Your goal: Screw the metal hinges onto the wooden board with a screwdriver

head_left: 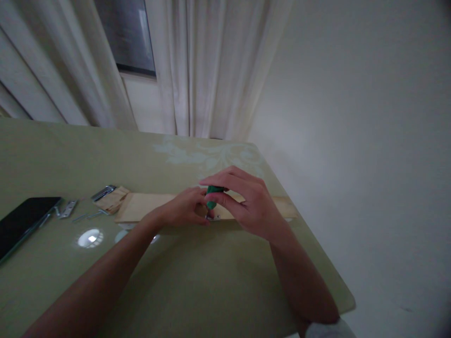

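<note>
My right hand [252, 202] is closed around the green handle of a screwdriver [212, 197], which stands upright with its tip pointing down. Under it lies a light wooden board [144, 204], stretched left to right across the table. A small metal plate with a hole [217, 217] sits at the board's near edge, right below the handle. My left hand [183, 206] rests over the board, its thumb and fingers closed in around the screwdriver's lower end. What those fingertips pinch is hidden, and so is the tip's contact with any screw.
A black phone [28, 218] lies at the left on the green table [197, 281]. Beside it are a metal hinge [68, 209], several loose screws [88, 216] and a brown paper packet [112, 199] with another metal piece [103, 192]. A wall [369, 141] borders the table's right side.
</note>
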A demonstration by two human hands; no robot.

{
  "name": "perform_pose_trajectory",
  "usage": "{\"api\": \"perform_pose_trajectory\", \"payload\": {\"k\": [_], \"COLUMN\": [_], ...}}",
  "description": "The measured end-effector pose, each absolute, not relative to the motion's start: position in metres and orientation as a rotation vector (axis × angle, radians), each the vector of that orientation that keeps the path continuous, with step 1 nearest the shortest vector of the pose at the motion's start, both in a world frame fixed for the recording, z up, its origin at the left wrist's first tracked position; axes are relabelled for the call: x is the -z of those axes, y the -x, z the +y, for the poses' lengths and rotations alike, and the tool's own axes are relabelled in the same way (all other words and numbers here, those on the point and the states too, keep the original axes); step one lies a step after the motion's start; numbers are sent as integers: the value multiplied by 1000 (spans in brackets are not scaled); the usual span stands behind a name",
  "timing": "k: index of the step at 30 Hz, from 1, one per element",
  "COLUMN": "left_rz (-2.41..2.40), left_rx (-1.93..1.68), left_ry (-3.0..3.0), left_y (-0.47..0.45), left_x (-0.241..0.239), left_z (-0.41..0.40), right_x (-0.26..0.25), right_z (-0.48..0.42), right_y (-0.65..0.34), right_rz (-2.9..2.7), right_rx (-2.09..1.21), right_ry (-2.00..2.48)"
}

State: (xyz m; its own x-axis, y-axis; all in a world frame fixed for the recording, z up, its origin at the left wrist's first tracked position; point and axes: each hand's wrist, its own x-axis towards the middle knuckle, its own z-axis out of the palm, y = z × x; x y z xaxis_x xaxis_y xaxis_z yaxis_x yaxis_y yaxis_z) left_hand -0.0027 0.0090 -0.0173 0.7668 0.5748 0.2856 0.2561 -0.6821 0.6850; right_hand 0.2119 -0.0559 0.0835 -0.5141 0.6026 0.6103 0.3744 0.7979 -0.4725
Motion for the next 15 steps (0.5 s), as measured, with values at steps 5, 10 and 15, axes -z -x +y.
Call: {"api": "perform_pose_trajectory", "payload": {"k": [5, 10, 15], "left_rz": [619, 657, 672], "left_rx": [-630, -642, -576], "left_ry": [-2357, -2292, -2288], "left_y": [1, 2, 4], "left_x": [17, 22, 28], "left_z": [7, 8, 16], "right_x": [-80, -86, -87], "right_z": [-66, -73, -71], "right_y": [-204, -201, -204], "right_rz": [-2117, -2223, -2171], "right_rx": [-117, -256, -373], "right_ry": [930, 923, 906]}}
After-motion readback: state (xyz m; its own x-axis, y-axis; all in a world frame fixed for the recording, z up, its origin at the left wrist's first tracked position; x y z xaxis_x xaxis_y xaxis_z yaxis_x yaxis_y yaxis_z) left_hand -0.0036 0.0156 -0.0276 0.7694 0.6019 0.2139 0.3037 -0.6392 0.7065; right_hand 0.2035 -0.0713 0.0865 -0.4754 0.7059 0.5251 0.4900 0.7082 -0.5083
